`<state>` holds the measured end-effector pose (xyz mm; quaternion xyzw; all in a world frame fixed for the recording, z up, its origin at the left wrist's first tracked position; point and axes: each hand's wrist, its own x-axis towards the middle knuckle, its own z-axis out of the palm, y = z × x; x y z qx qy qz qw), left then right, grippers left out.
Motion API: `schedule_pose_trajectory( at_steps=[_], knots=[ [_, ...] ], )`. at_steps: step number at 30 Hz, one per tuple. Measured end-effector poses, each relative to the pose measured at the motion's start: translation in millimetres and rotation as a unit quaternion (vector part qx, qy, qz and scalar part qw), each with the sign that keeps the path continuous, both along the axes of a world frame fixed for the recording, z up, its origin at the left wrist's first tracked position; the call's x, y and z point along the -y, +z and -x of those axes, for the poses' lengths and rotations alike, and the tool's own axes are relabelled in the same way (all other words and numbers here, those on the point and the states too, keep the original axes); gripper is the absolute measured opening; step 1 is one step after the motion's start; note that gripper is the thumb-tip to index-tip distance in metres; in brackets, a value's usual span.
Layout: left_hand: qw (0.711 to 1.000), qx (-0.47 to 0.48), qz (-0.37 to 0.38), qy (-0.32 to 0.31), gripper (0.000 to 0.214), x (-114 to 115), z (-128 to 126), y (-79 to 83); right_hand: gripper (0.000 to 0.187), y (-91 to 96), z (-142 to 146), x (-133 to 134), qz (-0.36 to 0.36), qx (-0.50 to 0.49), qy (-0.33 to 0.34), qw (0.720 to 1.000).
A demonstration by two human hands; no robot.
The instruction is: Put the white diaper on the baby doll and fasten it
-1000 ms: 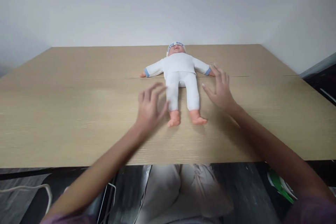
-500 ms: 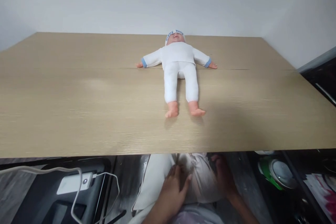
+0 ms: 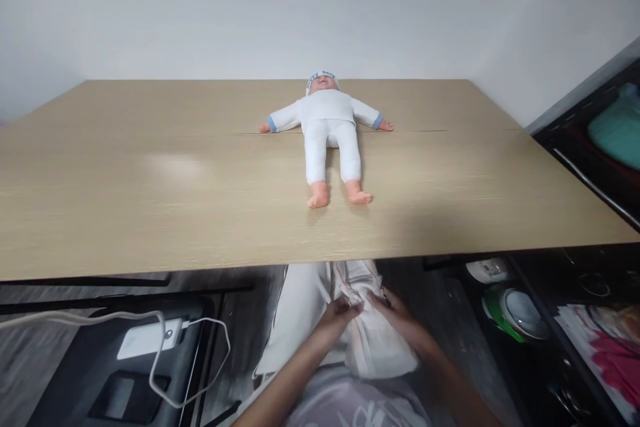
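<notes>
A baby doll (image 3: 327, 137) in a white suit and a white cap lies on its back on the wooden table (image 3: 150, 200), arms spread, feet toward me. Below the table's near edge, in my lap, lies a folded whitish-pink cloth (image 3: 373, 337). My left hand (image 3: 339, 315) pinches the cloth's top edge with closed fingers. My right hand (image 3: 395, 310) grips the same cloth just beside it. Both hands are well away from the doll.
A white charger block with a looping cable (image 3: 145, 340) rests on a dark surface at lower left. At the right stand dark shelves (image 3: 590, 167) with a teal item, a green-rimmed bowl (image 3: 515, 320) and pink cloth. A plain white wall rises behind the table.
My hands left the doll's sides, dropped below the table edge and closed on the cloth in my lap. The doll stays as it was; my view has shifted a little.
</notes>
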<state>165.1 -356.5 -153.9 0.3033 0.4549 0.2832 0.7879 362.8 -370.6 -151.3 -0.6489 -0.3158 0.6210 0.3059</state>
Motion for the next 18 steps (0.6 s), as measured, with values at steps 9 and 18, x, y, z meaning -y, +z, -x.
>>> schedule_pose_trajectory(
  at_steps=[9,18],
  knots=[
    [0.982,-0.129,-0.128,0.051,0.064,106.7,45.6,115.2,0.067,111.8,8.8,81.2,-0.115,-0.001,0.036,0.993],
    [0.981,-0.056,-0.096,0.160,0.076,39.2,47.4,124.0,0.048,134.3,65.2,15.5,-0.272,0.067,0.058,0.958]
  ],
)
